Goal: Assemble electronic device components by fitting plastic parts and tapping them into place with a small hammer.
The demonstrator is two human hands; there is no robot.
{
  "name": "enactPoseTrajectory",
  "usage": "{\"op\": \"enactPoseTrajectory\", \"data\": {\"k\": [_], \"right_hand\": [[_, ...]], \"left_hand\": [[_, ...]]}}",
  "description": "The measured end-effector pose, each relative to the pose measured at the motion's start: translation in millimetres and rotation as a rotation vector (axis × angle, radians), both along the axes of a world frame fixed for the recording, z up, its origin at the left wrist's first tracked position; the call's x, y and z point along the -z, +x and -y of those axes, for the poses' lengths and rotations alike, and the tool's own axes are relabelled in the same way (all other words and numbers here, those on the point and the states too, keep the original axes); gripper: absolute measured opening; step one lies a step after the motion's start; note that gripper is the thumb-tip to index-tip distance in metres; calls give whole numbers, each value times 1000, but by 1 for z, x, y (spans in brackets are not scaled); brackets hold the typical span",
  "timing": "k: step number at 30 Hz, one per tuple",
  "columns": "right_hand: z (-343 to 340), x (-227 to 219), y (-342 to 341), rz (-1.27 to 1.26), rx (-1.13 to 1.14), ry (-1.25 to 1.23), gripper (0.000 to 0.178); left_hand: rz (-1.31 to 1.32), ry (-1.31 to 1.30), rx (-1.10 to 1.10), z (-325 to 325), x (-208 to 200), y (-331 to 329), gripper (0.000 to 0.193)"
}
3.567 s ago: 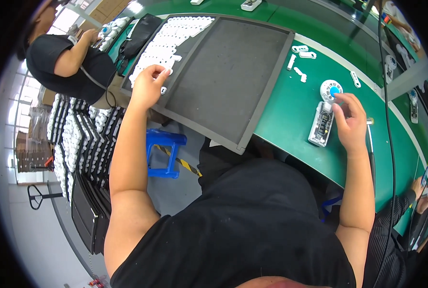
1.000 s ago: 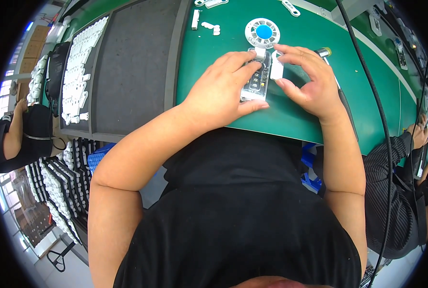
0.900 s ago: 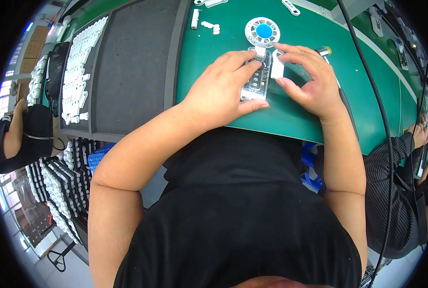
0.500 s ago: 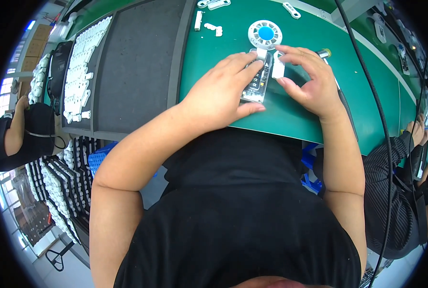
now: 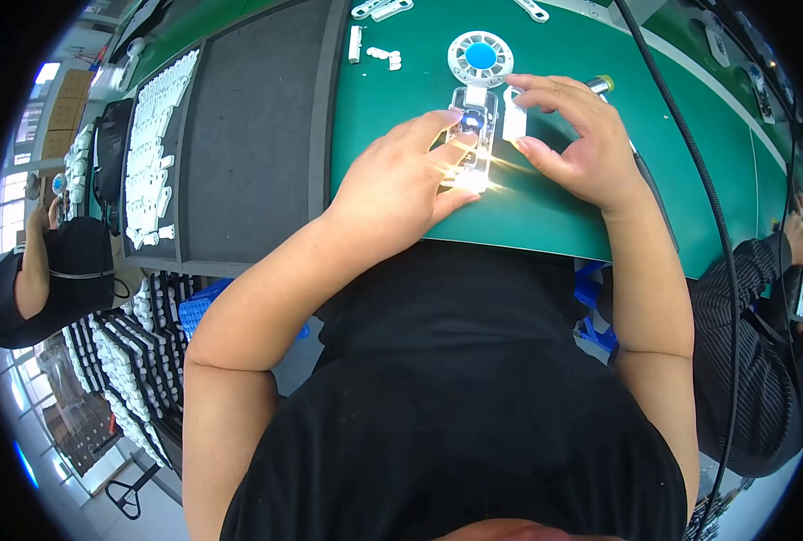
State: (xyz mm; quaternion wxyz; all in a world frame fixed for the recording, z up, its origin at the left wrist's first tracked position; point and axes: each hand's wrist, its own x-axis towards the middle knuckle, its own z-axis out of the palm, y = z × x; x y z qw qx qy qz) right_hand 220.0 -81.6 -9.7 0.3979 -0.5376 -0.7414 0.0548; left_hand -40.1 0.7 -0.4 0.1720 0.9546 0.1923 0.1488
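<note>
A clear-cased device (image 5: 484, 144) lies on the green table, with bright yellowish-white lights glowing in it. A white neck at its far end meets a round, slotted white head (image 5: 480, 56) with a blue centre. My left hand (image 5: 410, 167) rests over the device's left side, fingertips on its face and thumb at its near end. Just right of the device, a narrow white plastic piece (image 5: 515, 115) sits between the thumb and fingertips of my right hand (image 5: 582, 144). Glare hides the device's inner details.
A dark tray (image 5: 253, 135) stands to the left, with rows of white parts (image 5: 154, 153) beyond it. Small white pieces (image 5: 385, 59) lie at the far left of the table. A screwdriver-like tool (image 5: 602, 85) and a black cable (image 5: 681, 126) are to the right. Other people work on both sides.
Lights have come on in the clear-cased device. My left fingers have shifted and spread a little on it. The right hand keeps its hold, while the whole view has moved slightly.
</note>
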Motion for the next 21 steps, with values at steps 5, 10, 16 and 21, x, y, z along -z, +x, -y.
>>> {"op": "enactPoseTrajectory", "data": {"k": [5, 10, 16, 21], "right_hand": [[1, 0, -1, -2, -2, -8, 35], [0, 0, -1, 1, -6, -10, 35], [0, 1, -1, -10, -5, -17, 36], [1, 0, 0, -8, 2, -19, 36]], "left_hand": [[44, -6, -8, 1, 2, -1, 47], [75, -31, 6, -1, 2, -1, 37], [101, -41, 2, -2, 8, 0, 33], [92, -59, 24, -2, 3, 0, 40]]}}
